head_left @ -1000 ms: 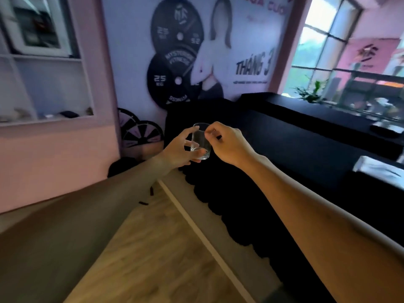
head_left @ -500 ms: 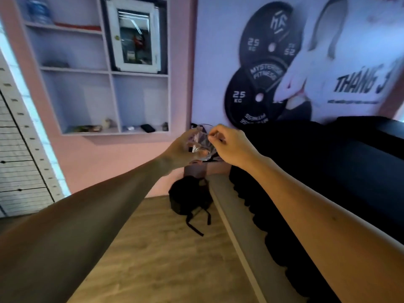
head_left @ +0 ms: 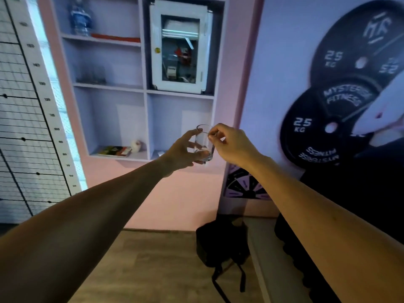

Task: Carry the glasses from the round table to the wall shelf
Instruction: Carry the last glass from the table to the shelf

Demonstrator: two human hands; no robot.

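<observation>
A small clear glass (head_left: pixel 204 143) is held upright at arm's length in front of me. My left hand (head_left: pixel 182 152) wraps its side and base. My right hand (head_left: pixel 232 143) pinches its rim from the right. The wall shelf (head_left: pixel 144 91) stands straight ahead in a pink wall, behind and above the glass. Several clear glasses (head_left: pixel 91 74) stand on its middle left board. The round table is out of view.
A water bottle (head_left: pixel 80 17) stands on the top shelf board, a book (head_left: pixel 114 150) lies on the bottom one. A white cabinet (head_left: pixel 180 47) fills the upper right bay. A black backpack (head_left: pixel 222 243) lies on the wooden floor below. A black covered counter (head_left: pixel 358 215) runs along the right.
My view has swung left and closer to the shelf, which now fills the middle. Both hands kept the same hold on the glass and carried it towards the shelf.
</observation>
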